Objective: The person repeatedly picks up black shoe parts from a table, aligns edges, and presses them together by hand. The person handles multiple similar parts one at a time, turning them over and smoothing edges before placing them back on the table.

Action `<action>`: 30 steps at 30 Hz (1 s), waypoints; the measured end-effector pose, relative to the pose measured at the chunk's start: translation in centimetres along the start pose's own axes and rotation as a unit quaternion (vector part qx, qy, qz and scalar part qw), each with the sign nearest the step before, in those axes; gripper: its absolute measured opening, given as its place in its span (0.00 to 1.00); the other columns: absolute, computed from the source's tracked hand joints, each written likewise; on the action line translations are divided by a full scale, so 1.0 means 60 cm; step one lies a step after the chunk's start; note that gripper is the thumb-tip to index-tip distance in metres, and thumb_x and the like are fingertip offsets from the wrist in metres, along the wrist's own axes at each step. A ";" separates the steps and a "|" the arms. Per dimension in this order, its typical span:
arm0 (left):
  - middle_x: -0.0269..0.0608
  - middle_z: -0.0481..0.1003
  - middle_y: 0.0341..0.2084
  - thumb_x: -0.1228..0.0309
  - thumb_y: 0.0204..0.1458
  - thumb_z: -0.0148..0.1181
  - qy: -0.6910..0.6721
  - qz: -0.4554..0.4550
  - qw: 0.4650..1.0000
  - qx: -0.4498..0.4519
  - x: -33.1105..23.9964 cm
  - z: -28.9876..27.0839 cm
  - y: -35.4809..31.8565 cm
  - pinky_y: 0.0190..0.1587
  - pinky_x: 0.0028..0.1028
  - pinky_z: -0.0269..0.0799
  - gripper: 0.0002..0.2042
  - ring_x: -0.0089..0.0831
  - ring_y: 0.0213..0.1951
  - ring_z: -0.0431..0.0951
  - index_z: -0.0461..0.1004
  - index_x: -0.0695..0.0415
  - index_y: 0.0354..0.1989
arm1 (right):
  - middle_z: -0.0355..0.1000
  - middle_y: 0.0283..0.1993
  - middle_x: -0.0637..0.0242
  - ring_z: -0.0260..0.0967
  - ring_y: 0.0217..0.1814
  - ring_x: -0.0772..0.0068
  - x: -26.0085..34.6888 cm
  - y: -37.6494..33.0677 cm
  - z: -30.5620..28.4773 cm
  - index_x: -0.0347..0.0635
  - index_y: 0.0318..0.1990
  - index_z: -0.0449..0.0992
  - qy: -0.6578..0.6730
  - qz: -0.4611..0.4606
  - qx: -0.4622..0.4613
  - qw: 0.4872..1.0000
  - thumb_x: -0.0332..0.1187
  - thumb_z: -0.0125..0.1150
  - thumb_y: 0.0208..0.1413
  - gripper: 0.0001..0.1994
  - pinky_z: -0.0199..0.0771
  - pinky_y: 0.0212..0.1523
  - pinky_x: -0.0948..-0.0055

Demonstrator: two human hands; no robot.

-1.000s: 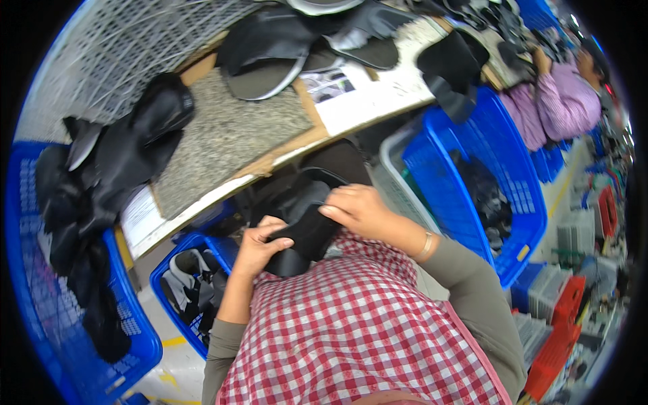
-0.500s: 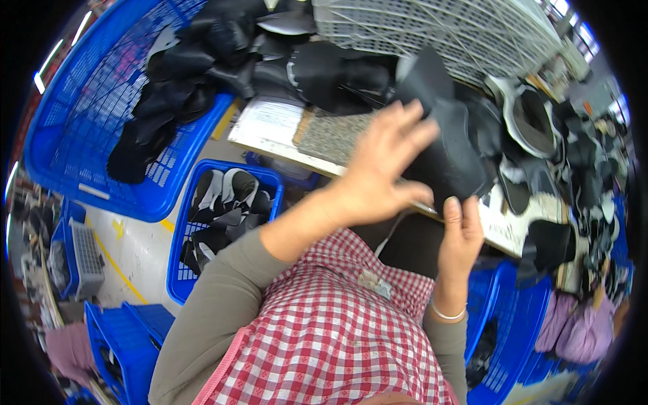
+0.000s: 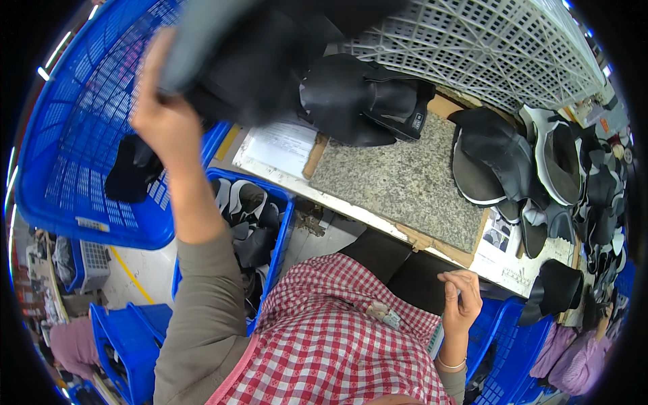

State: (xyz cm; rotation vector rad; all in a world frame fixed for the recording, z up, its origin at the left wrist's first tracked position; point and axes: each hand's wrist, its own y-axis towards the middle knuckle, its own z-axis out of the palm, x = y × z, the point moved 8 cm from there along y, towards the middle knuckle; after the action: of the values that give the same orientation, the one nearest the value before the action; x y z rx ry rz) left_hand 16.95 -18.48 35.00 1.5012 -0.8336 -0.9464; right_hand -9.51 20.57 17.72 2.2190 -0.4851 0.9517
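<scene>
My left hand (image 3: 165, 128) reaches up to the far left, its fingers wrapped round the edge of a black shoe upper (image 3: 250, 61), blurred by motion. Whether one piece or several are in that grip cannot be made out. My right hand (image 3: 462, 297) hangs in front of the table's near edge, fingers loosely bent and apart, holding nothing. Between the hands, a speckled stone slab (image 3: 391, 175) lies on the table, with another black shoe upper (image 3: 344, 98) at its far edge. More black uppers with white edging (image 3: 489, 158) lie at the slab's right.
A large blue basket (image 3: 67, 209) stands at the left with a black piece (image 3: 131, 169) inside. Below it a smaller blue crate (image 3: 283, 236) holds several shoe parts. A white plastic crate (image 3: 486, 54) borders the table's far side. Printed paper (image 3: 280, 145) lies left of the slab.
My left hand has swung up and left, now gripping black upper material. My right hand has dropped away from the black upper toward my apron. The slab is now uncovered.
</scene>
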 end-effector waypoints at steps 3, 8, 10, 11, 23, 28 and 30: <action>0.47 0.80 0.58 0.90 0.53 0.53 0.079 -0.033 0.996 -0.026 0.115 0.045 0.063 0.66 0.38 0.74 0.30 0.48 0.61 0.79 0.81 0.47 0.62 | 0.83 0.37 0.61 0.76 0.43 0.60 -0.055 -0.025 0.024 0.35 0.42 0.84 0.066 0.115 -0.003 0.991 0.21 0.67 0.58 0.06 0.76 0.45 0.67; 0.39 0.68 0.71 0.84 0.57 0.46 0.288 -0.014 0.854 0.433 0.239 0.349 -0.033 0.58 0.45 0.78 0.38 0.54 0.57 0.80 0.66 0.23 0.71 | 0.81 0.52 0.59 0.77 0.47 0.64 -0.092 0.007 0.071 0.36 0.51 0.84 0.008 0.068 0.097 0.993 0.26 0.68 0.59 0.13 0.77 0.53 0.62; 0.34 0.59 0.76 0.84 0.56 0.50 0.237 0.008 0.796 0.556 0.245 0.408 -0.102 0.57 0.47 0.77 0.41 0.57 0.56 0.80 0.60 0.23 0.74 | 0.79 0.60 0.58 0.77 0.55 0.65 -0.164 0.039 0.034 0.36 0.61 0.78 0.111 0.206 0.034 0.972 0.32 0.70 0.60 0.22 0.74 0.62 0.61; 0.33 0.57 0.77 0.83 0.56 0.55 0.179 0.012 0.829 0.529 0.233 0.415 -0.103 0.56 0.48 0.77 0.40 0.58 0.59 0.78 0.61 0.25 0.74 | 0.75 0.64 0.56 0.75 0.59 0.64 -0.201 0.070 0.004 0.33 0.65 0.73 0.197 0.224 -0.031 0.954 0.35 0.70 0.61 0.27 0.72 0.66 0.61; 0.45 0.82 0.55 0.79 0.59 0.65 -0.256 -0.009 0.841 0.476 -0.246 0.309 -0.166 0.57 0.33 0.78 0.10 0.39 0.55 0.83 0.85 0.55 0.47 | 0.71 0.36 0.67 0.65 0.31 0.68 -0.441 0.317 0.028 0.44 0.42 0.76 0.754 0.289 -0.303 0.505 0.34 0.79 0.55 0.15 0.71 0.31 0.70; 0.47 0.74 0.65 0.78 0.58 0.66 -0.434 -0.210 0.760 0.436 -0.370 0.311 -0.160 0.44 0.28 0.85 0.23 0.36 0.63 0.77 0.75 0.59 0.63 | 0.80 0.52 0.62 0.78 0.51 0.58 -0.203 0.204 -0.047 0.41 0.55 0.78 0.309 0.008 -0.210 0.928 0.31 0.76 0.56 0.20 0.78 0.51 0.64; 0.48 0.74 0.59 0.80 0.55 0.69 -0.443 -0.156 0.751 0.465 -0.405 0.301 -0.161 0.40 0.25 0.86 0.29 0.33 0.56 0.79 0.69 0.63 0.66 | 0.80 0.54 0.58 0.78 0.57 0.49 -0.110 0.120 -0.003 0.39 0.59 0.77 -0.080 -0.156 -0.071 0.982 0.31 0.79 0.49 0.28 0.75 0.59 0.58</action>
State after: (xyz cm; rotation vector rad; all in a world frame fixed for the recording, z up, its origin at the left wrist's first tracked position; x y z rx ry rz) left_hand -9.75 -3.16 27.21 2.0571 -2.0071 -1.6931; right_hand -18.03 16.08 16.03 2.1680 -0.2564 0.5619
